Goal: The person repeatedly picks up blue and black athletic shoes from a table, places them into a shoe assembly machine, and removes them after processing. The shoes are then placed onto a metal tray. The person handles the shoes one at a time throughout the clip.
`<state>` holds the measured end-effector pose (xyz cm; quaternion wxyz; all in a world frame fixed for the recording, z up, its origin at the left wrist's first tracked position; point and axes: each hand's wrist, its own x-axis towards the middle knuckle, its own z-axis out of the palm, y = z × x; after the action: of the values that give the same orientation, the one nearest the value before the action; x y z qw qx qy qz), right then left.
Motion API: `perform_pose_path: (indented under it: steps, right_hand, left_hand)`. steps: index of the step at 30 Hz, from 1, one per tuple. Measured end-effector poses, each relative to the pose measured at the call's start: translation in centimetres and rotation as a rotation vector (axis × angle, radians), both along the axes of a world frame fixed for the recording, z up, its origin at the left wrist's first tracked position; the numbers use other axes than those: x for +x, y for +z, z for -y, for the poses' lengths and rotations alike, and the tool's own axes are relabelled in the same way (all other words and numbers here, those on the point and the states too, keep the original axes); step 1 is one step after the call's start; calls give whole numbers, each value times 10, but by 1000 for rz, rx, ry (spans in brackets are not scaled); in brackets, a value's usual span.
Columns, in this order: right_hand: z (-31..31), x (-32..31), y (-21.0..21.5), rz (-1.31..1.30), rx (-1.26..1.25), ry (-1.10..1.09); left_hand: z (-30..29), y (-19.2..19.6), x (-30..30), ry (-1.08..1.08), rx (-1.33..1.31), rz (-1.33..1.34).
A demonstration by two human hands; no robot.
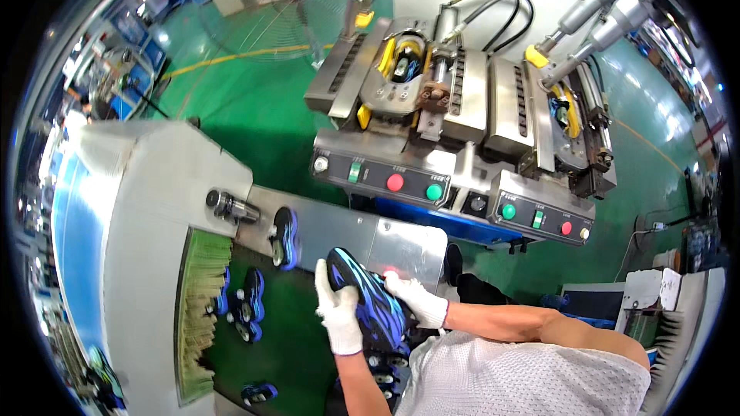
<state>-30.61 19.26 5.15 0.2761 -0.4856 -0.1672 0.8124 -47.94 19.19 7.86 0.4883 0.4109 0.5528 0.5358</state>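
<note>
Between my two white-gloved hands is a black, blue and purple sneaker [368, 296], tilted with its toe away from me. My left hand [339, 314] closes on its left side, the index finger lying along the edge. My right hand [418, 300] grips the right side near the middle; its fingertips are partly hidden by the shoe. A small red glow shows by those fingertips. Just beyond, another sneaker [284, 237] lies on the metal ledge [331, 219]. Several more sneakers [383, 366] sit close below the held one, partly covered by it.
On the left, a white machine housing [154, 185] has a green bristle curtain [202, 316] beside a green belt [293, 323] carrying sneakers [248, 304]. Ahead stands a two-station press [470, 100] with button panels [385, 173], each station holding a shoe. A fan [289, 0] stands behind.
</note>
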Motion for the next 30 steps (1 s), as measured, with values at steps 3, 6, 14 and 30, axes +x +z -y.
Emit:
perform_pose_path:
  steps: [3, 6, 14, 30]
  right_hand:
    - [-15, 52, 16, -182, 36, -116]
    - [-33, 120, 27, -524, 78, -150]
    - [-118, 289, 70, -262, 356, -438]
    - [-80, 344, 38, -197, 415, -860]
  left_hand:
    - [-38, 23, 57, -18, 5, 320]
    - [-78, 34, 114, -74, 168, 278]
    - [-322, 70, 226, -465, 305, -142]
    - [-595, 4, 253, -230, 11, -1121]
